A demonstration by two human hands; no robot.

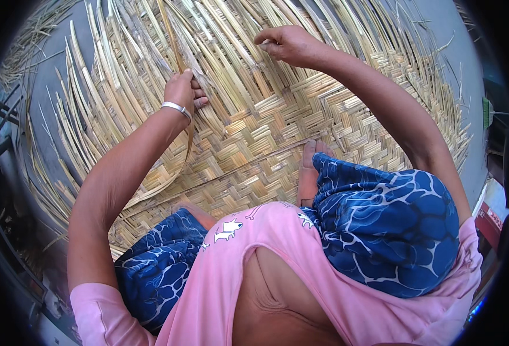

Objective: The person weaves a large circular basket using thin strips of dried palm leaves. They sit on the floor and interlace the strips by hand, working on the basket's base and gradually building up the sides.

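Note:
A large mat (248, 158) woven from flat, straw-coloured plant strips spreads in front of me. Its near part is tightly interlaced, while long loose strip ends (116, 69) fan out along the far and left sides. My left hand (184, 91) is closed on a long brownish strip (171, 34) that runs up past the thumb; a length of strip curves down below the wrist. Over the far middle of the mat, my right hand (289, 46) has its fingers curled in. Whether anything thin sits between those fingertips is too small to make out.
My bare feet (308, 173) press on the mat's near part. A heap of loose strips (27, 43) lies on the grey floor (64, 69) at the far left. Dark objects stand along the left edge, and a green-bristled brush (487, 112) is at the right.

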